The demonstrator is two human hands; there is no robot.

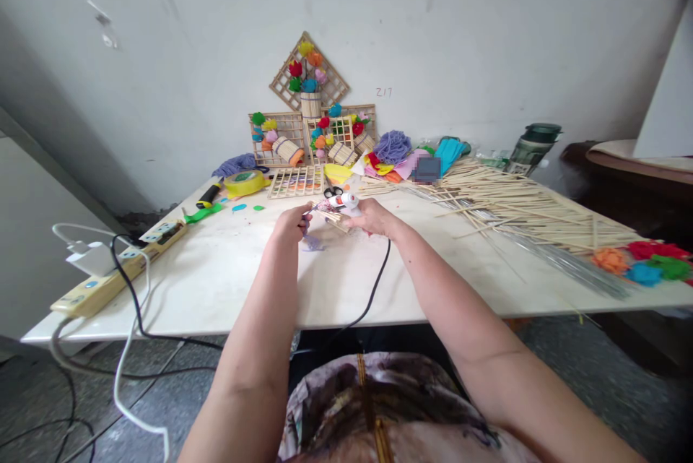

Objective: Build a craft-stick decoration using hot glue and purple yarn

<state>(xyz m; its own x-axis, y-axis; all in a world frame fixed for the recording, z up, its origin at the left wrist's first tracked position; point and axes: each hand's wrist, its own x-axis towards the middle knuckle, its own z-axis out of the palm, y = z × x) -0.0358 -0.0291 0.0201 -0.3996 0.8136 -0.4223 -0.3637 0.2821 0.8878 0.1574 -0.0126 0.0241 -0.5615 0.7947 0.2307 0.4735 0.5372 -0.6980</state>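
Glue gun (pixel 345 201) in right hand (pixel 375 217), fingers gripping it — left hand (pixel 294 222), fingers curled — on what, can't tell.

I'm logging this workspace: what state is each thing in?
Glue gun: held in the right hand
Left hand: curled, exact grip unclear
White adapter: plugged into power strip
Scissors: lying flat, blade opening unclear
Yellow tape roll: lying flat
Green bottle: lid on
Wooden sticks: loose, spread out
Diamond lattice: upright against wall
Purple yarn pile: tangled
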